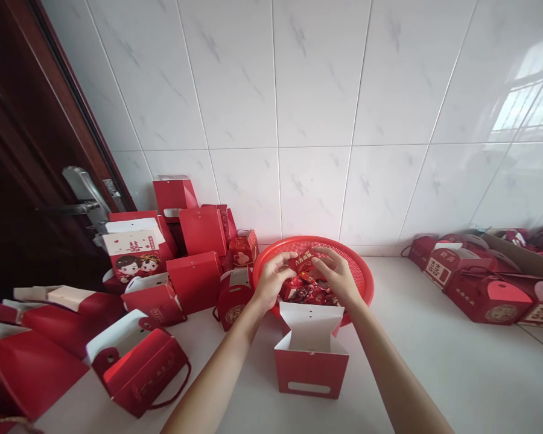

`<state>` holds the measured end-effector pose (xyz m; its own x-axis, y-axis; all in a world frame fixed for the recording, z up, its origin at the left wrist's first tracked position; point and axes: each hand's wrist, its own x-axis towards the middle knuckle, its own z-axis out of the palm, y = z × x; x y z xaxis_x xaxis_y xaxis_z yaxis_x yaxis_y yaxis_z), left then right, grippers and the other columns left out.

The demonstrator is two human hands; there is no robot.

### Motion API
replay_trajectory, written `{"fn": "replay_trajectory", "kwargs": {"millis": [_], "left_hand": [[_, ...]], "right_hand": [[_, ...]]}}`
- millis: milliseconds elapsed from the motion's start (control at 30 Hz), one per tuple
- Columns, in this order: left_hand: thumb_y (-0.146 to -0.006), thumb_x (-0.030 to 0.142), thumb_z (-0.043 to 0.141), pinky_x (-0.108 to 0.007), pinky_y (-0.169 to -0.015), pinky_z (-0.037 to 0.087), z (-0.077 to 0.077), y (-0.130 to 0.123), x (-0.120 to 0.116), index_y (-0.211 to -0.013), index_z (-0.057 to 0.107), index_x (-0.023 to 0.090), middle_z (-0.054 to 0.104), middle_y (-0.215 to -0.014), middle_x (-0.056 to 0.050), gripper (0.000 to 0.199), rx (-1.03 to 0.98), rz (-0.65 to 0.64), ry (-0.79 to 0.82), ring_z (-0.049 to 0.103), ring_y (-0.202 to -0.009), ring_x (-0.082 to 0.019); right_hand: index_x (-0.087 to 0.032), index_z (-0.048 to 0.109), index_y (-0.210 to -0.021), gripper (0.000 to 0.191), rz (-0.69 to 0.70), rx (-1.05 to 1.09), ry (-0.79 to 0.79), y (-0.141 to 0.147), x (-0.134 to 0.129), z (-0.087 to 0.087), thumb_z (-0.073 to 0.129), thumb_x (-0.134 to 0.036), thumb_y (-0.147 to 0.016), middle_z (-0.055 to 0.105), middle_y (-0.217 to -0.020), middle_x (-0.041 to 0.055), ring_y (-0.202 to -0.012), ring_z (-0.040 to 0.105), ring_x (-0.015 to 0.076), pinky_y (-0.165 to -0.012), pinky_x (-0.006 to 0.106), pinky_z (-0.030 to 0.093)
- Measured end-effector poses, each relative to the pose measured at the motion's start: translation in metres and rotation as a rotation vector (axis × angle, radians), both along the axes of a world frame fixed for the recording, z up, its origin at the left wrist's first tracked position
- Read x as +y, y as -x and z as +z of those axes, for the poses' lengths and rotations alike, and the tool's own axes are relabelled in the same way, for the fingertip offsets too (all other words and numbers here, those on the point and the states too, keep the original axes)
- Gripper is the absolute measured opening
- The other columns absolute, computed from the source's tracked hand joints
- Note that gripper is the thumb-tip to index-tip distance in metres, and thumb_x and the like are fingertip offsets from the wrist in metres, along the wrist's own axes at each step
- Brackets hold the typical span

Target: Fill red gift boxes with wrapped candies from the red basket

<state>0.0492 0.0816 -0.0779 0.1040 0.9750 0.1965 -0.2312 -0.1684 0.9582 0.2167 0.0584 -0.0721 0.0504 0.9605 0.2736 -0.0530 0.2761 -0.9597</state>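
Observation:
Both hands are over a red plastic basket (364, 274) that holds red wrapped candies (308, 289). Between them is a red packet (302, 260) with gold lettering. My left hand (274, 278) pinches the packet's left side with thumb and fingers. My right hand (337, 274) grips its right side, fingers bent. Directly in front of the basket, between my forearms, stands an open red box (312, 371) with a white inside and a slot in its near face. Its top flaps are raised.
Many open red boxes (194, 280) crowd the left, some stacked near a dark door (22, 150) with a metal handle. Closed red boxes (489, 298) and a cardboard carton (520, 254) sit at the right. A tiled wall (317, 90) rises behind.

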Motion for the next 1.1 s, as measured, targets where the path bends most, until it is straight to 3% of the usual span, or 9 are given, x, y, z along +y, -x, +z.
{"fn": "replay_trajectory", "kwargs": {"millis": [167,367,633,867,1100], "left_hand": [[-0.056,0.015,0.073,-0.025,-0.070,0.048,0.000,0.000,-0.001,-0.103,0.074,0.020,0.072,-0.087,-0.002,0.047,0.012,-0.013,-0.006,0.065,-0.082,-0.017],[-0.063,0.027,0.079,-0.029,-0.077,0.052,0.000,-0.002,-0.001,-0.085,0.076,0.019,0.074,-0.084,-0.003,0.024,-0.018,-0.071,-0.008,0.068,-0.080,-0.018],[-0.065,0.040,0.086,-0.031,-0.083,0.055,0.001,-0.002,-0.002,-0.080,0.077,0.019,0.075,-0.084,-0.004,0.027,-0.001,-0.068,-0.043,0.070,-0.086,-0.020],[-0.058,0.032,0.091,-0.032,-0.086,0.054,-0.003,-0.002,0.003,-0.081,0.078,0.019,0.075,-0.091,-0.004,0.030,-0.029,0.011,0.030,0.069,-0.090,-0.020],[-0.056,0.035,0.092,-0.027,-0.076,0.053,0.001,0.000,-0.002,-0.077,0.076,0.015,0.070,-0.081,-0.002,0.033,-0.109,-0.112,0.023,0.066,-0.079,-0.016]], "right_hand": [[-0.023,0.062,-0.091,0.031,0.009,0.025,0.036,-0.001,-0.002,0.002,0.076,-0.042,-0.071,0.070,-0.070,-0.0011,-0.067,0.070,0.0210,-0.073,0.038,0.058],[-0.024,0.056,-0.081,0.028,0.013,0.063,0.052,0.001,-0.005,0.006,0.077,-0.037,-0.068,0.068,-0.067,-0.0033,-0.065,0.068,0.0189,-0.073,0.037,0.058],[-0.023,0.060,-0.085,0.038,0.073,0.112,0.032,0.000,-0.008,0.008,0.082,-0.050,-0.070,0.070,-0.077,-0.0009,-0.075,0.071,0.0201,-0.082,0.039,0.059],[-0.021,0.064,-0.084,0.038,0.127,0.087,-0.012,-0.003,-0.007,0.007,0.081,-0.055,-0.075,0.072,-0.085,0.0034,-0.082,0.071,0.0227,-0.081,0.038,0.057],[-0.023,0.064,-0.082,0.034,0.179,0.137,-0.016,-0.003,-0.010,0.010,0.081,-0.052,-0.075,0.068,-0.084,0.0006,-0.084,0.067,0.0200,-0.084,0.037,0.057]]}}
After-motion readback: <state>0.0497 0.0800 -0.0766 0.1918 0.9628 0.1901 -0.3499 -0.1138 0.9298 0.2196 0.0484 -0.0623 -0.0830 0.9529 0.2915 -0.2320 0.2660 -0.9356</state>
